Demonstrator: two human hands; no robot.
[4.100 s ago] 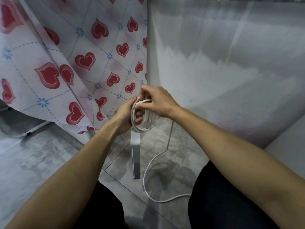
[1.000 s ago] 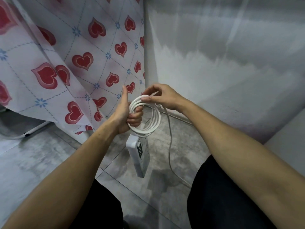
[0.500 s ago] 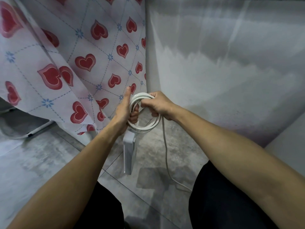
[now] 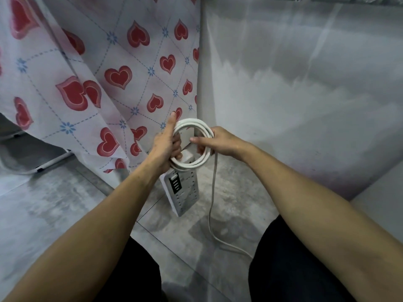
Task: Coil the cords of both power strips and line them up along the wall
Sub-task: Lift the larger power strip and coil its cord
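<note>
A white power strip hangs below my hands, its socket face turned towards me. Its white cord is wound into a coil of several loops. My left hand grips the coil's left side, thumb pointing up. On the coil's right side my right hand pinches the cord. A loose length of cord drops from my right hand to the floor and runs towards my right leg. Only one power strip is in view.
A grey wall stands straight ahead and meets the grey tiled floor. A white curtain with red hearts hangs at the left. A white metal frame rests on the floor under it. My dark-clothed knees fill the bottom.
The hanging power strip has turned, so its socket face now shows. My right hand has laid another turn of cord on the coil, and the loose length on the floor is shorter than at first.
</note>
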